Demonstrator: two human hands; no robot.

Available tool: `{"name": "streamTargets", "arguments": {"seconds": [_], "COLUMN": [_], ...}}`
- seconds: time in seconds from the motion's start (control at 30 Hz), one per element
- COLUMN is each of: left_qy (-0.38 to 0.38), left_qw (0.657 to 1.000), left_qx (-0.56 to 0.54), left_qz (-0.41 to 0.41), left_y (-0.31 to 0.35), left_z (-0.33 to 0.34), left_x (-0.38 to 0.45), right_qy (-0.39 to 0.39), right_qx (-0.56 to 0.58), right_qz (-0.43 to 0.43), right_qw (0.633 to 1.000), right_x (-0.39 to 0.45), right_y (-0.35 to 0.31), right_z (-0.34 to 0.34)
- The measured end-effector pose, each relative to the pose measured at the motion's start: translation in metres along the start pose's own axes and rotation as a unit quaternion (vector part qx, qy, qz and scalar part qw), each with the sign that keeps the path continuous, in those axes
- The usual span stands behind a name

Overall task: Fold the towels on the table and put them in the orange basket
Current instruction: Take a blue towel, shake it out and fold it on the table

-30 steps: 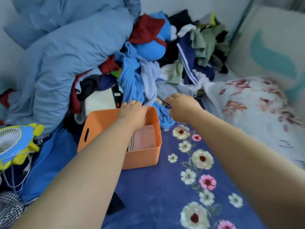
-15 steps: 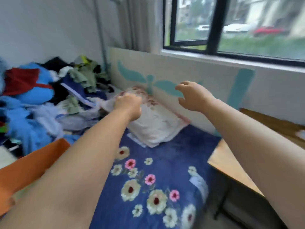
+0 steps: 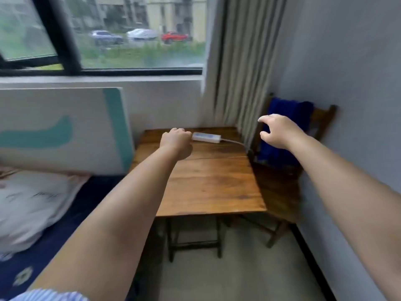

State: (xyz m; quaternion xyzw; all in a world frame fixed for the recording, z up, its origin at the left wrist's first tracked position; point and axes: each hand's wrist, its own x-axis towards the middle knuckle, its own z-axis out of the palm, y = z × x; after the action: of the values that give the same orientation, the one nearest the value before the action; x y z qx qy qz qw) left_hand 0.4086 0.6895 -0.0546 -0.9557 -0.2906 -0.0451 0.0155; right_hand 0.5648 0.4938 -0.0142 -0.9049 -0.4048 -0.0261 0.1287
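Cloth is what the task turns on: a blue towel [image 3: 288, 127] hangs draped over the back of the wooden chair [image 3: 323, 118], just beside the desk [image 3: 208, 183], which carries only a white power strip [image 3: 206, 137]. The right hand [image 3: 280, 131] reaches toward the towel, its grip spread, fingers apart and touching nothing. The left hand [image 3: 176, 141] hovers over the desk with fingers curled under, holding nothing. The towel looks soft, light and limp; it would likely sag, so pinching its top edge at the chair back seems best.
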Motion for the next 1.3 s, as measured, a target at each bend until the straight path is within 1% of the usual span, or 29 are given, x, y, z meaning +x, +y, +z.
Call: {"name": "streamTargets", "arguments": {"seconds": [0.1,0.17,0.23,0.27,0.37,0.5,0.6,0.8,0.97,1.1,1.2,1.3], "left_qy": [-0.003,0.006,-0.007,-0.004,-0.006,-0.018,-0.013,-0.041,-0.080,-0.112,-0.149,-0.172], "left_qw": [0.998,0.995,0.993,0.991,0.990,0.988,0.988,0.982,0.977,0.973,0.965,0.955], "left_qx": [-0.007,-0.021,-0.014,-0.010,-0.002,0.006,-0.012,-0.075,-0.119,-0.162,-0.205,-0.244], "left_qz": [0.056,0.095,0.114,0.130,0.139,0.152,0.156,0.168,0.157,0.119,0.065,0.004], "left_y": [0.079,0.140,0.157,0.177,0.205,0.226,0.241,0.274,0.295,0.310,0.323,0.342], "left_z": [0.008,0.009,0.013,0.014,0.016,0.021,0.022,0.033,0.058,0.091,0.118,0.140], "left_x": [0.041,0.079,0.090,0.111,0.155,0.212,0.272,0.381,0.443,0.483,0.517,0.553], "right_qy": [-0.005,0.011,0.006,0.013,0.024,0.030,0.039,0.003,-0.060,-0.072,-0.067,-0.083], "right_qx": [-0.002,-0.010,0.005,0.008,0.023,0.051,0.073,0.069,0.053,0.043,0.012,-0.023], "right_qz": [0.053,0.087,0.104,0.114,0.132,0.140,0.153,0.162,0.160,0.140,0.096,0.038], "right_qw": [0.999,0.996,0.995,0.993,0.991,0.988,0.985,0.984,0.984,0.987,0.993,0.996], "right_x": [-0.002,0.006,0.007,0.016,0.042,0.085,0.133,0.229,0.292,0.349,0.394,0.434], "right_y": [0.081,0.143,0.164,0.187,0.228,0.261,0.285,0.332,0.363,0.391,0.412,0.438], "right_z": [-0.014,-0.028,-0.029,-0.035,-0.040,-0.037,-0.036,-0.022,0.014,0.041,0.064,0.086]}}
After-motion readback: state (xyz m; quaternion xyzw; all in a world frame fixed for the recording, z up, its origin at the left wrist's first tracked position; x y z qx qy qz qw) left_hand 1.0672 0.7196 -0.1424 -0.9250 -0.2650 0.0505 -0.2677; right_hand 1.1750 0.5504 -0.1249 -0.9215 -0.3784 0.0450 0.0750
